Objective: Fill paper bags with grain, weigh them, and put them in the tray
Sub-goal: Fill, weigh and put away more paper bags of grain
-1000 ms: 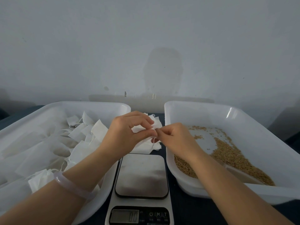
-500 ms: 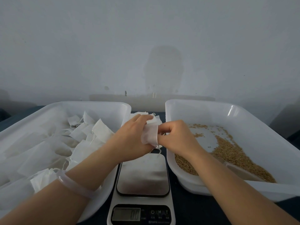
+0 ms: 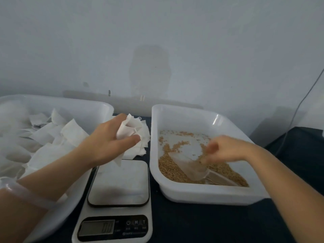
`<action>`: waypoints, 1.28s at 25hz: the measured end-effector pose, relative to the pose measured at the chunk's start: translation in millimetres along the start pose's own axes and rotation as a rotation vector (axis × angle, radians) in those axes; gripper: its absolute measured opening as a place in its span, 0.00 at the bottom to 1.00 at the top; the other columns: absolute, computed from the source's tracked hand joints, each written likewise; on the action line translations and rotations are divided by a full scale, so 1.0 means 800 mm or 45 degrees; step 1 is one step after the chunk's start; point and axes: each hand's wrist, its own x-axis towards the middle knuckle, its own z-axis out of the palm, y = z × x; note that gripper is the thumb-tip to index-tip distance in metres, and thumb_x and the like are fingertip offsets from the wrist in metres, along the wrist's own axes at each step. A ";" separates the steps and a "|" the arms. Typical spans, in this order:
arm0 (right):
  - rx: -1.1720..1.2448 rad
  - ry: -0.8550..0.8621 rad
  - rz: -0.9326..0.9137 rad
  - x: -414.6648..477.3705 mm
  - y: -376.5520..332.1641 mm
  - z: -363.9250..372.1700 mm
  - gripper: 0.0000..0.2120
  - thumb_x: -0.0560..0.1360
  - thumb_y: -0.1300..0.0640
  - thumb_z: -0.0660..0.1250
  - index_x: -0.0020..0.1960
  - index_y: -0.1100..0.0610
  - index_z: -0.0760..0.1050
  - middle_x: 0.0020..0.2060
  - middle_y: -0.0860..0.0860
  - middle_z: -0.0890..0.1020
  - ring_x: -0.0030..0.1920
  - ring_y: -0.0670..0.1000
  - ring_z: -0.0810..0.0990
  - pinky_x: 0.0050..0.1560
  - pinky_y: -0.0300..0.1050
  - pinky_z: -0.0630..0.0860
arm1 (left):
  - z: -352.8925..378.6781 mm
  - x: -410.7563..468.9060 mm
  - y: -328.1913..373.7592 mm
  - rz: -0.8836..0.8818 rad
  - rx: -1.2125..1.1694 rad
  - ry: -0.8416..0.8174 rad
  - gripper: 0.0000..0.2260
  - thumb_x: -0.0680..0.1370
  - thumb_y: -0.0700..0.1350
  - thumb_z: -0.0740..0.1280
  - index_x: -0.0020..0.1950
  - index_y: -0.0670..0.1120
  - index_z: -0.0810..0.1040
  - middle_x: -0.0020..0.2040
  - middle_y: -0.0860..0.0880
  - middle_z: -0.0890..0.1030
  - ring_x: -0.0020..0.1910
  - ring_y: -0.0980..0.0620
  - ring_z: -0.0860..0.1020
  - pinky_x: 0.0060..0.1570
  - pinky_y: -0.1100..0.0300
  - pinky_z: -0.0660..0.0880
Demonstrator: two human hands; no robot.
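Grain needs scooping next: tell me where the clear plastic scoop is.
In the head view, the clear plastic scoop lies on the brown grain in the right-side white plastic tray, just under the right hand.

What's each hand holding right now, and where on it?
Left hand grips a paper bag round its middle. Right hand is blurred above the scoop; hold cannot be told.

The light is soft, cool and rather dim. A faint shadow lies on the wall [image 3: 150, 67]. A small glare shines on the right tray [image 3: 215, 119]. The right hand [image 3: 226, 149] is blurred by motion, and the picture's edges bend slightly.
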 end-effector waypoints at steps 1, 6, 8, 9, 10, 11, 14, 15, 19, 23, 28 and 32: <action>-0.145 -0.176 0.101 -0.004 0.018 0.008 0.23 0.68 0.42 0.72 0.60 0.49 0.75 0.58 0.43 0.77 0.56 0.45 0.77 0.59 0.42 0.73 | 0.001 -0.001 0.002 -0.011 -0.023 -0.019 0.16 0.68 0.57 0.65 0.45 0.46 0.73 0.36 0.52 0.75 0.36 0.52 0.74 0.36 0.57 0.69; -0.040 -0.032 0.047 -0.005 0.043 0.045 0.08 0.67 0.50 0.74 0.40 0.45 0.75 0.44 0.42 0.79 0.43 0.42 0.77 0.41 0.36 0.73 | 0.006 -0.005 -0.001 -0.023 -0.058 -0.024 0.13 0.74 0.48 0.70 0.40 0.63 0.68 0.38 0.63 0.77 0.40 0.73 0.73 0.39 0.77 0.67; -0.034 0.079 0.043 -0.006 0.052 0.029 0.10 0.68 0.52 0.73 0.43 0.48 0.72 0.43 0.44 0.77 0.41 0.42 0.76 0.36 0.34 0.69 | 0.004 -0.004 0.000 -0.026 -0.063 -0.076 0.11 0.74 0.51 0.70 0.39 0.65 0.71 0.36 0.63 0.78 0.38 0.67 0.75 0.39 0.66 0.70; -0.071 0.131 0.060 -0.008 0.058 0.017 0.11 0.68 0.52 0.73 0.44 0.49 0.71 0.43 0.45 0.77 0.41 0.43 0.75 0.34 0.35 0.68 | 0.003 -0.003 -0.002 -0.046 -0.075 -0.108 0.07 0.72 0.54 0.69 0.40 0.64 0.72 0.35 0.63 0.78 0.38 0.63 0.76 0.39 0.61 0.69; -0.148 0.196 0.086 -0.011 0.067 0.005 0.12 0.68 0.50 0.73 0.44 0.49 0.70 0.43 0.45 0.76 0.40 0.43 0.75 0.34 0.36 0.68 | 0.003 -0.001 -0.005 -0.066 -0.078 -0.128 0.06 0.70 0.56 0.68 0.42 0.61 0.71 0.35 0.61 0.77 0.38 0.61 0.76 0.39 0.58 0.69; -0.276 0.269 0.126 -0.014 0.075 -0.004 0.13 0.69 0.49 0.72 0.46 0.50 0.69 0.43 0.45 0.76 0.41 0.45 0.75 0.34 0.38 0.68 | 0.004 0.000 -0.008 -0.077 -0.070 -0.132 0.08 0.70 0.57 0.68 0.44 0.59 0.70 0.35 0.61 0.76 0.40 0.59 0.75 0.40 0.57 0.68; -0.920 0.530 0.165 -0.015 0.091 -0.016 0.09 0.74 0.55 0.65 0.53 0.50 0.69 0.42 0.46 0.76 0.43 0.49 0.76 0.41 0.42 0.66 | 0.008 -0.001 -0.011 -0.097 -0.045 -0.081 0.11 0.73 0.52 0.71 0.43 0.63 0.69 0.37 0.58 0.78 0.43 0.56 0.77 0.42 0.62 0.70; -1.115 0.567 0.152 -0.015 0.093 -0.018 0.09 0.74 0.60 0.63 0.52 0.50 0.69 0.40 0.45 0.75 0.44 0.49 0.76 0.45 0.43 0.65 | 0.008 -0.003 -0.008 -0.104 -0.052 -0.081 0.12 0.72 0.52 0.71 0.41 0.66 0.69 0.37 0.57 0.80 0.43 0.57 0.77 0.43 0.64 0.70; -1.483 0.531 0.021 -0.030 0.095 -0.049 0.12 0.72 0.62 0.61 0.49 0.46 0.72 0.40 0.43 0.78 0.49 0.47 0.74 0.62 0.49 0.58 | 0.005 -0.005 -0.002 -0.170 -0.121 -0.122 0.10 0.62 0.61 0.66 0.41 0.64 0.70 0.44 0.58 0.80 0.45 0.54 0.78 0.49 0.55 0.73; -1.370 0.251 0.007 -0.055 0.094 -0.075 0.11 0.70 0.51 0.67 0.51 0.41 0.73 0.47 0.39 0.77 0.54 0.48 0.70 0.68 0.48 0.57 | 0.009 -0.005 0.000 -0.169 -0.081 -0.103 0.11 0.70 0.56 0.71 0.41 0.64 0.67 0.46 0.62 0.77 0.46 0.51 0.78 0.45 0.60 0.71; -0.954 -0.034 0.128 -0.070 0.092 -0.077 0.10 0.68 0.46 0.70 0.44 0.35 0.71 0.46 0.36 0.76 0.50 0.44 0.70 0.58 0.40 0.61 | 0.004 -0.008 0.005 -0.142 -0.083 -0.144 0.12 0.65 0.61 0.68 0.41 0.58 0.70 0.46 0.42 0.81 0.44 0.39 0.78 0.48 0.48 0.74; -0.699 -0.079 0.088 -0.074 0.105 -0.062 0.13 0.68 0.46 0.71 0.50 0.36 0.75 0.46 0.32 0.76 0.51 0.37 0.74 0.53 0.36 0.67 | 0.003 -0.007 0.010 -0.068 -0.106 -0.256 0.20 0.60 0.64 0.63 0.43 0.53 0.71 0.45 0.40 0.80 0.44 0.39 0.77 0.51 0.40 0.74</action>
